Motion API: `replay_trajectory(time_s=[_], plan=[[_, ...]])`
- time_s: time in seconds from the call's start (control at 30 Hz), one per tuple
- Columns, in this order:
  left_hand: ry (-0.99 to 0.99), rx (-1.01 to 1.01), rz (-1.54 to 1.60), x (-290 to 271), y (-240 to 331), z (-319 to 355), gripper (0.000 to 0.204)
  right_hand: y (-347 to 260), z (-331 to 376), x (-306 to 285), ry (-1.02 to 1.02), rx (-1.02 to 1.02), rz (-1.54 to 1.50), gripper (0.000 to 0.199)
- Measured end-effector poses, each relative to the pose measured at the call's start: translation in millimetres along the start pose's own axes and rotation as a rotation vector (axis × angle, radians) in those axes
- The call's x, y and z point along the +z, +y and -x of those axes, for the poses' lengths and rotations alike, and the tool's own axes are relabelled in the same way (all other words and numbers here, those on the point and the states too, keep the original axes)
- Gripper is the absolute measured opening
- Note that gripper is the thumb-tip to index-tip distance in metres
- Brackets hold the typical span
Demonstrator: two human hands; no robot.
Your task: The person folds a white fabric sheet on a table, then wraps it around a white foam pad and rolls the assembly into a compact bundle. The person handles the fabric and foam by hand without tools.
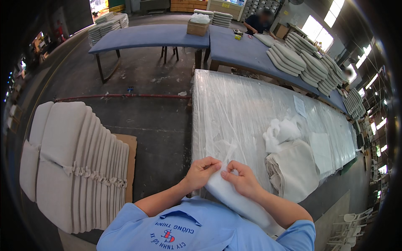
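At the near edge of the plastic-covered table, my left hand point(203, 172) is closed in a pinch on a thin white sheet point(234, 194). My right hand point(240, 179) pinches the same sheet a short way to the right. The sheet looks soft and slightly see-through; whether it is foam wrap or a plastic bag, I cannot tell. It hangs in a long fold below my hands, partly behind my right forearm. A thin loose end point(228, 150) stands up beyond my fingers. Right of my hands lie folded beige fabric pieces point(299, 167) and a crumpled white wad point(284, 130).
Clear film covers the table point(234, 100), with white paper point(320, 150) on it. Stacked beige cushions point(79, 167) stand at left on cardboard. Farther off are blue-topped tables point(155, 38), a cardboard box point(197, 28), cushion piles point(287, 58) and a seated person point(257, 23).
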State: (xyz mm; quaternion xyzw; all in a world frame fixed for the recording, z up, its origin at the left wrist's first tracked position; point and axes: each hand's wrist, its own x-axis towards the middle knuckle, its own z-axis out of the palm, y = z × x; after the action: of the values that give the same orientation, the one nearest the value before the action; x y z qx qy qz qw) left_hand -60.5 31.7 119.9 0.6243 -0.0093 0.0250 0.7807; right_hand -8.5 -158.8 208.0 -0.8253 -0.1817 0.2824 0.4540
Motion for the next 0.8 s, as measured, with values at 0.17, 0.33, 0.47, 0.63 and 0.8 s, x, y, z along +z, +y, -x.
replay_trajectory(time_s=[0.17, 0.33, 0.47, 0.63, 0.8], plan=[[0.027, -0.036, 0.063, 1.8, 2.5, 1.2, 0.014, -29.5, -6.4, 0.4, -0.06, -0.096, 0.447, 0.049], [0.12, -0.069, 0.013, -0.7, -6.0, -2.5, 0.021, -23.1, -28.4, -3.4, -0.194, -0.062, 0.395, 0.051], [0.364, 0.222, -0.031, 0.4, 2.3, 9.8, 0.033, -17.1, -36.2, -2.9, -0.27, 0.112, 0.223, 0.051], [0.122, 0.417, -0.556, 7.7, 19.8, 37.4, 0.064, 8.7, -52.0, -8.0, -0.351, 0.271, 0.081, 0.059], [0.011, 0.413, -0.765, 11.5, 21.4, 34.0, 0.083, -0.8, -54.0, -9.6, -0.366, 0.372, 0.113, 0.062]])
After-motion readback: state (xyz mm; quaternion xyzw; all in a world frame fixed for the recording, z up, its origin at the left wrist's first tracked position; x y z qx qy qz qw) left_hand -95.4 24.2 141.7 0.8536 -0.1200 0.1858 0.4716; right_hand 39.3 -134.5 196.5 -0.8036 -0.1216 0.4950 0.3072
